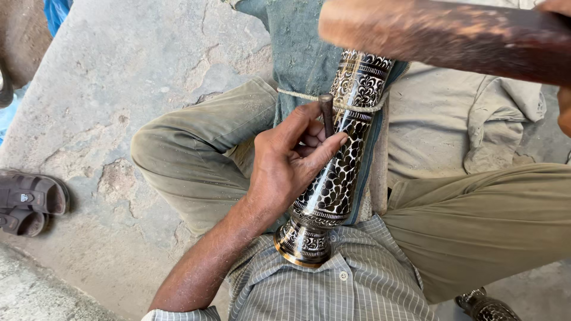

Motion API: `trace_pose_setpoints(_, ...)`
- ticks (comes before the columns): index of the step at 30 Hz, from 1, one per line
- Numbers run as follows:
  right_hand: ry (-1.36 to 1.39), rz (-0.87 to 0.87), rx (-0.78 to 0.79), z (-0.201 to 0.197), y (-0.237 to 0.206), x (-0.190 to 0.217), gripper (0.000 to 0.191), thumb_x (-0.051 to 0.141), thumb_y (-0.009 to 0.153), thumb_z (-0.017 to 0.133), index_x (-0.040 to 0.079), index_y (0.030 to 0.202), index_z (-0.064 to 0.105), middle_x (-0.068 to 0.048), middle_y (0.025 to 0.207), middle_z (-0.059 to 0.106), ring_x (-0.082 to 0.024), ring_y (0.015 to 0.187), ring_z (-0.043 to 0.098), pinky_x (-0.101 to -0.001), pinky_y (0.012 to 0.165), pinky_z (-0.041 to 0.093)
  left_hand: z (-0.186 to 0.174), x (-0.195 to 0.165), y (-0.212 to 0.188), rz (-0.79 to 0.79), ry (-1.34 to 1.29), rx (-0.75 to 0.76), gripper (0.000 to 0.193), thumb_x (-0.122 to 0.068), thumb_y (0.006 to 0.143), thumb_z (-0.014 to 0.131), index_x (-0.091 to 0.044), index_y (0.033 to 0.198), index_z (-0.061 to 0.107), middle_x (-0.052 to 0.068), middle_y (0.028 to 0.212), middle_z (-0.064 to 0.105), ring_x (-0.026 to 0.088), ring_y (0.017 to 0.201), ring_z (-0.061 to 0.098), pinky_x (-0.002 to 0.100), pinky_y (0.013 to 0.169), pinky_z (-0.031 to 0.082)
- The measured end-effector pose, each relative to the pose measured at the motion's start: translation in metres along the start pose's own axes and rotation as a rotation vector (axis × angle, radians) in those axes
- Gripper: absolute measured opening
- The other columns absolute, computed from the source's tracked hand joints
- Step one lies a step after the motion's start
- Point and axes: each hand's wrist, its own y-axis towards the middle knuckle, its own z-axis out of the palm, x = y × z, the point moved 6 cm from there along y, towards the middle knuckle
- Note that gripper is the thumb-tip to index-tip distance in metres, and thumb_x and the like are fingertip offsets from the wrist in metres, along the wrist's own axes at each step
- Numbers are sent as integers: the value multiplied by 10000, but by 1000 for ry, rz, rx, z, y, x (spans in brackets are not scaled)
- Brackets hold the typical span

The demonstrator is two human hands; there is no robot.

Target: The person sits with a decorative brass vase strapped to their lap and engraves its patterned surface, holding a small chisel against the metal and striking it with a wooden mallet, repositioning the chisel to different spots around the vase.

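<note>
- Vase [342, 172]: black, engraved with a pale pattern, lies lengthwise in the lap between crossed legs, base against the shirt [357, 285]; this braces it
- Cord [297, 95] ties its upper part to the cloth pad [300, 53], judged to stop rolling
- Left hand [291, 160]: fingers pinch a punch [326, 113] upright on the vase
- Right hand [565, 89]: mostly out of view, grip cannot be told; blurred mallet [440, 35] raised above
- Sandal [30, 202] on the floor, well apart

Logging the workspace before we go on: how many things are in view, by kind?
Engraved black-and-brass vases: 2, one across the lap, one partly seen at bottom right
Metal punches: 1, in the left hand, tip on the vase
Wooden mallets: 1, blurred, at the top
Sandals: 1, brown
String ties: 1, around the vase
Total: 6
</note>
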Motion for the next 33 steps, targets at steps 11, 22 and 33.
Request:
trace_pose_setpoints(11, 8, -13, 102, 3, 0, 2, 434, 143, 874, 618, 24, 1283, 536, -91, 876, 642, -185, 740, 642, -351, 647, 586, 1, 4, 1, 5, -66, 61, 438, -115, 943, 835, -36, 1329, 644, -19, 897, 690, 16, 800, 648, 197, 720, 614)
trace_pose_setpoints(22, 28, -14, 159, 5, -6, -3, 464, 212, 895, 577, -13, 1301, 557, -112, 860, 652, -190, 656, 623, -347, 560, 572, 2, 5, 5, 13, -82, 72, 444, -103, 942, 831, -25, 1335, 639, -13, 909, 701, 17, 809, 664, 202, 727, 624)
trace_pose_setpoints(33, 45, -14, 221, 9, -16, -17, 522, 281, 916, 536, -49, 1319, 578, -132, 845, 663, -196, 572, 605, -344, 473, 559, 2, 2, 5, 18, -56, 84, 450, -101, 948, 831, -36, 1350, 640, -18, 894, 678, 14, 789, 633, 195, 714, 607)
